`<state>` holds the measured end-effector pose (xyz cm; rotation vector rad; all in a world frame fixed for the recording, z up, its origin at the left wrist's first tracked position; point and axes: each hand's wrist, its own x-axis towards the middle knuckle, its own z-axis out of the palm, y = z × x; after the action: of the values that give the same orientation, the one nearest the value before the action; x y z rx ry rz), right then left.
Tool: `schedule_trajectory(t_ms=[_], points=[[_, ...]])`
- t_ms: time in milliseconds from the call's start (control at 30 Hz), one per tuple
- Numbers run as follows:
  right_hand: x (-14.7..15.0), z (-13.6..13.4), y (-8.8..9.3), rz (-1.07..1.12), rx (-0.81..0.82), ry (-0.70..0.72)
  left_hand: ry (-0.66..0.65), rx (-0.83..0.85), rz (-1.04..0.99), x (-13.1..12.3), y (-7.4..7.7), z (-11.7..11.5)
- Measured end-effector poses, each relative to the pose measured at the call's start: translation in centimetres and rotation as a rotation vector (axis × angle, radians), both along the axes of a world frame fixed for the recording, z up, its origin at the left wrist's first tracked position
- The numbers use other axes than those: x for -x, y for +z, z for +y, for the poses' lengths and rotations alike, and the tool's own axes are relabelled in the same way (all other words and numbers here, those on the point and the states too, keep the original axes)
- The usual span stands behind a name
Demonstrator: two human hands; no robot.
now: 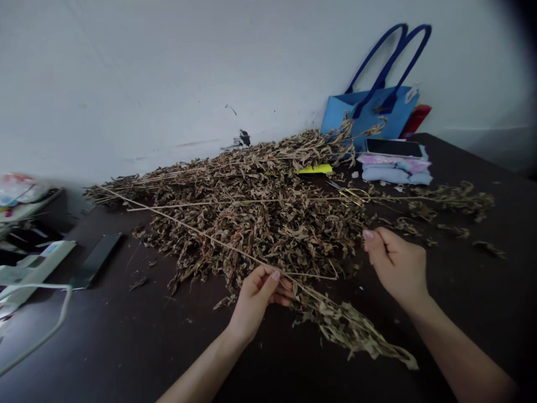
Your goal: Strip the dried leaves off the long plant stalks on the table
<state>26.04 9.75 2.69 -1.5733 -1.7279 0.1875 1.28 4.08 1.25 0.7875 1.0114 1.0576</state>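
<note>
A long dried stem (210, 237) runs from the far left of the pile down to my left hand (260, 296), which pinches it near its leafy end. That leafy end (356, 330) points toward the lower right, over the dark table. My right hand (396, 266) is closed to the right of the pile, thumb against the fingers; whether a small piece is between them is too small to tell. Behind both hands spreads a big heap of dried, curled brown leaves (268, 224). Another long stem (243, 201) lies across the heap, its leafy tip reaching right.
Gold-handled scissors (354, 195) and a yellow object (316, 169) lie by the heap. Behind stand a blue bag (369, 115) and a phone (393, 148) on folded cloth (396, 169). At left are a dark flat object (98, 260), a power strip (42, 271) and a white cable (62, 313).
</note>
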Motion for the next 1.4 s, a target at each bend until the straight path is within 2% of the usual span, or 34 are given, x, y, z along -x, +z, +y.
schedule_trajectory(t_ms=[167, 333, 533, 633, 900, 1133, 1400], points=[[0.4, -0.3, 0.8, 0.192, 0.196, 0.288, -0.003, 0.005, -0.002, 0.0, 0.0, 0.1], [1.5, -1.2, 1.4, 0.041, 0.299, 0.543, 0.000, 0.004, 0.009, 0.0, 0.0, 0.1], [2.9, -1.6, 0.7, -0.064, 0.287, 0.698, -0.004, 0.001, 0.003, 0.1, -0.1, 0.1], [3.1, -1.4, 0.5, -0.023, 0.285, 0.722, -0.021, -0.014, 0.010, 0.1, -0.1, 0.0], [2.5, -1.3, 1.3, 0.193, 0.423, 0.633, -0.034, -0.026, 0.022, 0.1, 0.1, -0.1], [3.1, -1.5, 1.1, 0.070, 0.478, 0.680, -0.018, -0.025, 0.032, 0.0, 0.1, -0.1], [3.6, -1.7, 1.0, 0.046, 0.359, 0.702, -0.010, -0.044, -0.001, 0.1, 0.0, -0.1]])
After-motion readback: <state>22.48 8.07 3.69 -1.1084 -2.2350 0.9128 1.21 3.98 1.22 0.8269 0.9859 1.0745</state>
